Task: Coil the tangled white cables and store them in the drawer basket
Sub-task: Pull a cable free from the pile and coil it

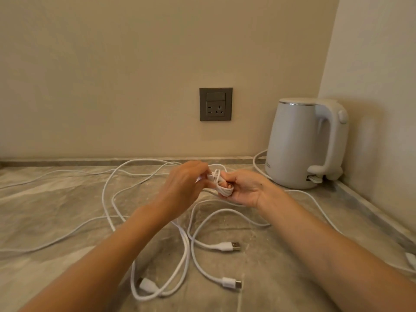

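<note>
On my feed the right hand [243, 188] is palm-up with its fingers curled round a small coil [224, 189] of white cable, held a little above the tabletop [56, 210]. The left hand [184, 185] meets it from the other side, fingertips pinching a strand at the top of that same coil. From there the rest of the white cables [108, 199] trail down and sprawl in loose, crossing loops over the marbled surface, some running off to the left edge. Nearer me, three ends lie flat: a USB-A plug [234, 246], a USB-C plug [231, 283] below it, and a third connector [146, 283] to the left, partly under my left forearm. One more connector end [410, 260] shows at the right edge. A white kettle [299, 143] stands in the back right corner, and a grey wall socket [215, 104] sits on the wall above the hands.
</note>
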